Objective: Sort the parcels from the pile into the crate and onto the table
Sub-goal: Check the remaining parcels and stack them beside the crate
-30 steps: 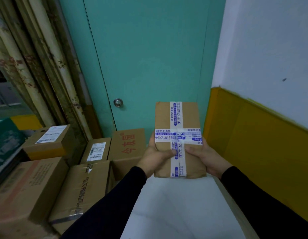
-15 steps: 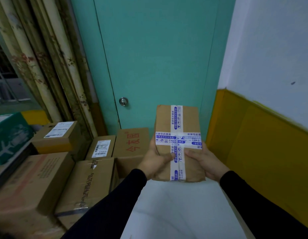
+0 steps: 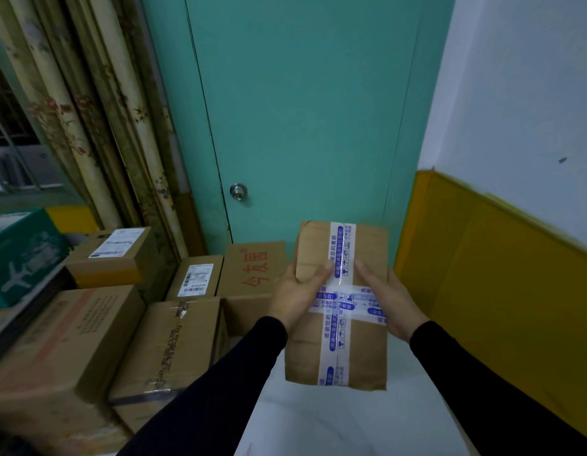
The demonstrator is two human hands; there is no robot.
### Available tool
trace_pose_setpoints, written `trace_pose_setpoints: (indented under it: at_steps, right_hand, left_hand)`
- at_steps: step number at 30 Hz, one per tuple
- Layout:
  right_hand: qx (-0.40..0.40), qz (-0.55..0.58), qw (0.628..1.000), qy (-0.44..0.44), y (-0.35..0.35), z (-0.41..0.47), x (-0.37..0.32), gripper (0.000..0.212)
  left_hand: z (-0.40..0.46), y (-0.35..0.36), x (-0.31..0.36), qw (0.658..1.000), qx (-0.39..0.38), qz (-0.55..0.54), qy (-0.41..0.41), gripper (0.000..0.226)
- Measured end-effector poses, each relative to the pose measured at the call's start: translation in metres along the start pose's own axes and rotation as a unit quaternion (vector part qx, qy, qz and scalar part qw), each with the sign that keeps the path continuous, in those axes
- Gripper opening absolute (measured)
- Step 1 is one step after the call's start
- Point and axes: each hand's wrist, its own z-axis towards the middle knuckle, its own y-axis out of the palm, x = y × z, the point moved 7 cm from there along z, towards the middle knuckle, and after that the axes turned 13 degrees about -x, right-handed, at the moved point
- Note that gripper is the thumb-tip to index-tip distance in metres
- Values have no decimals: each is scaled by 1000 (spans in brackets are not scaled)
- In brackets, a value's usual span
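1. Head view, nearest: white desk (image 3: 335, 429) surface below both dark sleeves.
2. Brown paper parcel (image 3: 361, 350), crossed with blue-printed white tape, held in the air above the desk, between the two hands.
3. Left hand (image 3: 298, 299): grips the parcel's left edge, thumb laid across its top face; other fingers hidden beneath.
4. Right hand (image 3: 389, 302): grips the right edge, thumb on top likewise.
5. Left, farther: pile of cardboard boxes (image 3: 173, 340), some labelled.
6. Farthest: teal door (image 3: 302, 110) with round knob (image 3: 238, 191).
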Motion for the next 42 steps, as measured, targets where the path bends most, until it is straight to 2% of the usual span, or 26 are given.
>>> trace_pose_setpoints:
  at_steps: [2,5,8,10,12,15,18,22,25,27,33,36,38,39,40,42]
  right_hand:
    - [-4,-22,1000,-13,3,-2,-3,23]
    - [-1,-43,999,-23,5,-5,-4,13]
    - [3,-55,998,-32,5,-6,-4,11]
    - [5,-57,998,-27,4,-6,-4,18]
    - [2,-62,998,-21,3,-4,-4,28]
    - [-3,-73,997,-27,3,-3,-6,27]
    - [-2,-82,996,-31,2,-4,-5,28]
    - [12,19,1000,15,-14,-4,6,68]
    - [51,96,994,25,-28,-3,7,85]
    - [79,117,989,38,-35,-6,4,84]
    - [61,78,991,86,-38,-6,6,88]
    - [25,66,989,126,-33,-9,16,86]
    - [-9,50,990,132,-22,-10,21,67]
    - [-19,45,990,132,-20,-10,24,56]
    - [-24,47,990,133,-19,-10,27,49]
    - [-20,52,990,129,-21,-9,32,55]
  left_hand:
    - [-1,0,-1,1000,1,-19,10,47]
    - [0,-1,-3,1000,15,-15,22,30]
    - [-2,-1,-5,999,17,-13,24,33]
    - [-3,0,-4,1000,12,-8,27,38]
    - [-3,0,-2,999,11,-2,30,34]
    - [-4,0,2,999,12,12,34,28]
    - [-8,3,5,999,6,18,40,39]
    - [-4,2,7,994,-66,-81,10,73]
    - [2,-9,5,980,-53,-193,-17,84]
    - [4,-15,1,970,-33,-239,-31,90]
    - [12,-19,-16,965,-33,-243,-90,103]
    - [5,-12,-14,974,-51,-200,-91,74]
    - [4,-3,-15,978,-79,-175,-84,48]
    - [4,1,-16,978,-90,-174,-78,43]
    - [5,4,-18,977,-93,-176,-74,46]
    - [6,3,-22,978,-87,-176,-67,59]
